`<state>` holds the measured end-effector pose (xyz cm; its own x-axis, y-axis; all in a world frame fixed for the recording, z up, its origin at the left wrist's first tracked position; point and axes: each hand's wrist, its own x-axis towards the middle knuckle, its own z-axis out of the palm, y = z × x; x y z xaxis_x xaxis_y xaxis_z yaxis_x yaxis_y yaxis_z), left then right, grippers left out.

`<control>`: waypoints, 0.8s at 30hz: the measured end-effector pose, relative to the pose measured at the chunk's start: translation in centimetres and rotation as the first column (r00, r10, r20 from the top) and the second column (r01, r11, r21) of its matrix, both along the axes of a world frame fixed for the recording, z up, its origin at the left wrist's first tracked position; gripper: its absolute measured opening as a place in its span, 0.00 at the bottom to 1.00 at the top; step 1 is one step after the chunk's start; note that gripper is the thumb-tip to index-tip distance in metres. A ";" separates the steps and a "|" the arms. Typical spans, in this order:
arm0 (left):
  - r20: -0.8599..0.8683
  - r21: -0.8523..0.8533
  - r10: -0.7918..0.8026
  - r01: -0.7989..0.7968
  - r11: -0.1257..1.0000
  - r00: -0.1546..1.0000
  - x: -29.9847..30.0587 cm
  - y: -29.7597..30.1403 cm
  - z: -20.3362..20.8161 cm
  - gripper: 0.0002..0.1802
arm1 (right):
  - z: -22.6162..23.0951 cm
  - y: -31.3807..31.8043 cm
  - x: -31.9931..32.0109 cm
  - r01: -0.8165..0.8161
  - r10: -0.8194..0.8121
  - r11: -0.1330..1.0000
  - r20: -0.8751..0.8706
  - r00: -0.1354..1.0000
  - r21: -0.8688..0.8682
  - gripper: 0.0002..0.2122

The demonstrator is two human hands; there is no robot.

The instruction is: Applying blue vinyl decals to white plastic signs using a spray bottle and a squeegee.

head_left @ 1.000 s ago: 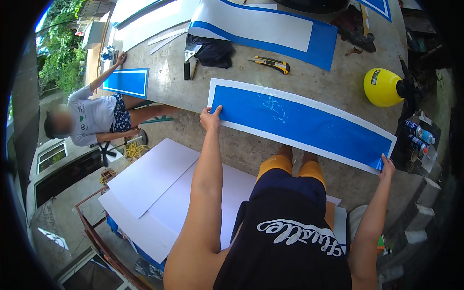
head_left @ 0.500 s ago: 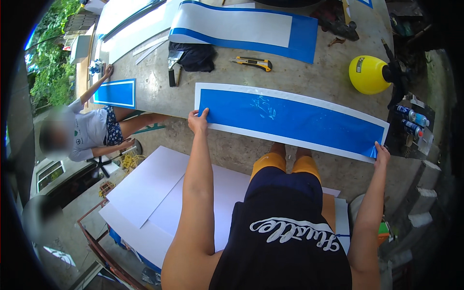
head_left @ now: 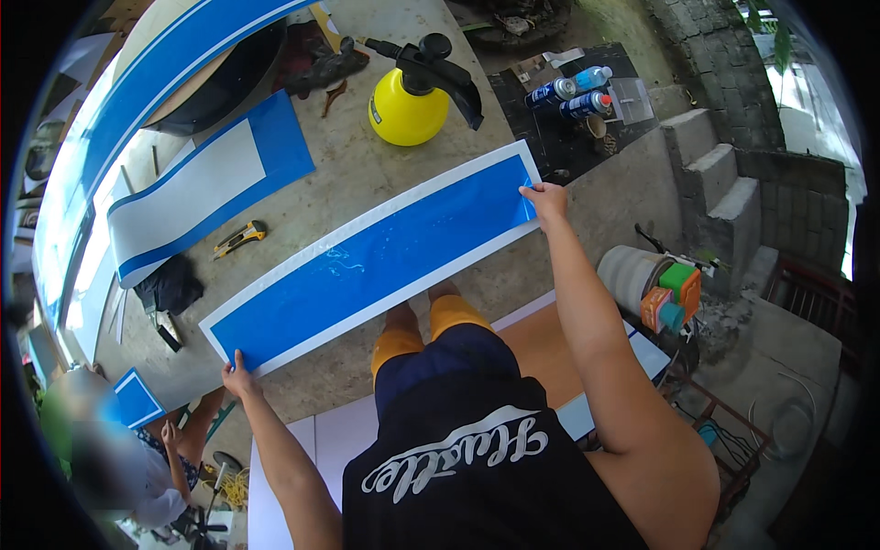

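A long blue panel with a white border stretches between my hands at the near edge of the concrete table. Its right end is higher in the view than its left. My left hand pinches the lower left corner, thumb on the face. At the other end, my right hand grips the right edge, where the blue film looks creased. Pale wet-looking marks show left of the panel's middle. Behind the panel lies a yellow-and-black utility knife, and a yellow pump sprayer stands farther back.
On the table are a curled blue-and-white sheet, a black cloth and a flat-bladed scraper. Several spray cans stand far right, near concrete steps. Another person sits lower left by a small blue panel. White boards lie behind me.
My view has swung right, so the table items appear farther left and turned. The panel now slopes up toward the right; both hands keep hold of its ends.
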<state>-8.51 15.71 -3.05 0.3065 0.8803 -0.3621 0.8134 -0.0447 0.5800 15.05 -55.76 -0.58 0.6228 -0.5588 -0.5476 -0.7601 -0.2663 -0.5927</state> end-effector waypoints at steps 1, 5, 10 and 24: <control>0.004 0.000 0.017 -0.017 1.000 1.000 0.2 -0.1 -0.1 0.28 | 0.1 0.0 0.3 -0.021 0.022 0.999 0.023 0.999 -0.030 0.11; -0.003 -0.028 0.052 -0.052 0.998 0.999 1.3 -1.0 0.4 0.29 | 0.4 -0.7 0.4 -0.131 0.144 0.964 0.040 0.989 -0.231 0.13; -0.003 -0.056 0.064 -0.064 0.996 0.998 1.1 -0.6 0.7 0.29 | 1.4 -1.1 0.6 -0.292 0.276 0.905 -0.096 0.956 -0.309 0.14; -0.011 -0.140 0.080 -0.080 0.987 0.997 0.9 -0.4 1.0 0.30 | 2.8 -2.0 0.6 -0.210 0.185 0.963 -0.150 0.971 -0.170 0.08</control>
<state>-7.59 15.31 -2.04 0.2349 0.8424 -0.4850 0.8141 0.1022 0.5717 15.63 -57.78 2.19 0.6606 -0.5302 -0.5316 -0.7490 -0.5140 -0.4181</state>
